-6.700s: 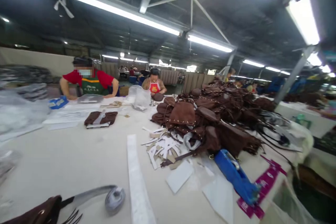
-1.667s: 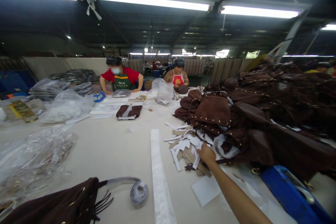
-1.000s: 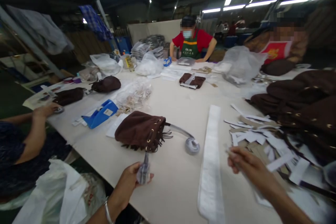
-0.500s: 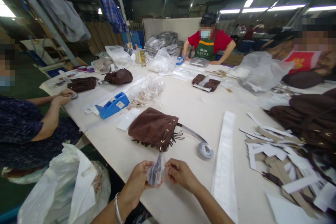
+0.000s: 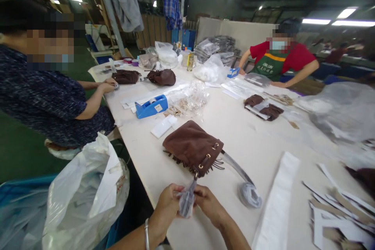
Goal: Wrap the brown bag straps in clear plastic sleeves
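Note:
My left hand (image 5: 166,208) and my right hand (image 5: 208,205) meet at the table's near edge, both pinched on a small grey plastic-wrapped strap end (image 5: 186,202). That strap runs up to a brown suede fringed bag (image 5: 191,148) lying just beyond my hands on the white table (image 5: 240,133). A grey wrapped band leaves the bag to the right and ends in a coil (image 5: 249,195).
A white plastic sack (image 5: 88,191) hangs off the near left table edge. A person in dark blue sits at left, handling a brown bag (image 5: 125,77). A blue tape dispenser (image 5: 151,106), clear bags, a long white strip (image 5: 277,207) and card pieces (image 5: 340,215) lie around. Another person in red works across.
The view swung left from the heap of brown bags. My right hand left the card scraps and joined my left hand on the wrapped strap end.

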A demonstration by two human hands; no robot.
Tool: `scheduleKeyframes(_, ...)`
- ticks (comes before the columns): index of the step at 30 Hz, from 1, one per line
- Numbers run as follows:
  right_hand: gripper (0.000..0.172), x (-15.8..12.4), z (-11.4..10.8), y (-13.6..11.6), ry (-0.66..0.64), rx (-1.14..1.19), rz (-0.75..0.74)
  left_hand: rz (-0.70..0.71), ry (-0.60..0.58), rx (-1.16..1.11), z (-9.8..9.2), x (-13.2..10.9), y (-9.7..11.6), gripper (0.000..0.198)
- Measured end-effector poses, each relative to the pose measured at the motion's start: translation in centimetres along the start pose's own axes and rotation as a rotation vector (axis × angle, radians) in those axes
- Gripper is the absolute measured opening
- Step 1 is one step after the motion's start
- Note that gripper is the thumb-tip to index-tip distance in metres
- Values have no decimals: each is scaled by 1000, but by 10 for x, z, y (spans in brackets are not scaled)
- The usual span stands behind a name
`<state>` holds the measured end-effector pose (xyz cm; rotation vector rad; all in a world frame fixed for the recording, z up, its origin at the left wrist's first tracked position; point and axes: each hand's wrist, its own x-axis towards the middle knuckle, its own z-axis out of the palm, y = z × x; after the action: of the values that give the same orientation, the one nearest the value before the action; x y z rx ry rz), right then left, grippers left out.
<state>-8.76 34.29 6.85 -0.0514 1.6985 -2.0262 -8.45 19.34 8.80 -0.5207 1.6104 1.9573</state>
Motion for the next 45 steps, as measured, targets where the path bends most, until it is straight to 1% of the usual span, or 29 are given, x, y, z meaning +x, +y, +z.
scheduleKeyframes(3,16,1,-2,-1,-7,23,-10,15,2,-7,0,3,-3,44)
scheduleKeyframes(5,7,4,-4,1,32,36,-36,7,-3,-5,0,3,-3,44)
scheduleKeyframes(6,7,5,-5,2,61,44,-56,2,-6,-4,0,4,-3,43)
scheduleKeyframes(8,17,7,-6,5,109,67,-94,-8,-11,-2,0,4,0,40)
scheduleKeyframes(11,28,5,-6,6,131,71,-114,-15,-18,6,0,4,6,41)
scheduleKeyframes(14,31,-5,-8,3,157,-71,-91,-21,-15,49,-3,2,12,42)
scheduleKeyframes(16,31,-14,-10,-2,193,-205,-43,-36,-38,61,-6,1,14,39)
scheduleKeyframes(18,29,-22,-13,-8,216,-281,-9,-70,-76,54,-9,0,15,37)
scheduleKeyframes(20,28,-27,-14,-11,216,-284,-10,-96,-115,50,-10,0,17,37)
scheduleKeyframes(23,23,-29,-16,-7,230,-263,-13,-86,-163,36,-11,-1,19,38)
scheduleKeyframes(26,14,-28,-20,2,314,-312,-25,-90,-166,15,-12,-1,19,46)
scheduleKeyframes(27,14,-29,-22,5,345,-325,-27,-98,-157,13,-12,-1,19,49)
scheduleKeyframes(29,19,-31,-26,9,394,-306,-13,-117,-138,6,-13,-1,18,54)
scheduleKeyframes(31,23,-35,-28,12,427,-217,3,-132,-144,-10,-14,-1,17,55)
scheduleKeyframes(33,21,-37,-27,16,461,-105,-14,-146,-171,-31,-14,-2,17,51)
scheduleKeyframes(35,18,-36,-23,22,485,4,-46,-153,-219,-53,-13,-2,17,44)
scheduleKeyframes(37,26,-32,-17,28,470,105,-55,-152,-259,-80,-12,-3,16,35)
scheduleKeyframes(39,36,-27,-13,31,410,173,-45,-158,-268,-104,-12,-3,16,29)
scheduleKeyframes(42,39,-21,-9,27,315,189,-56,-166,-267,-121,-11,-3,16,25)
scheduleKeyframes(45,41,-19,-10,17,252,193,-80,-174,-264,-127,-10,-2,16,20)
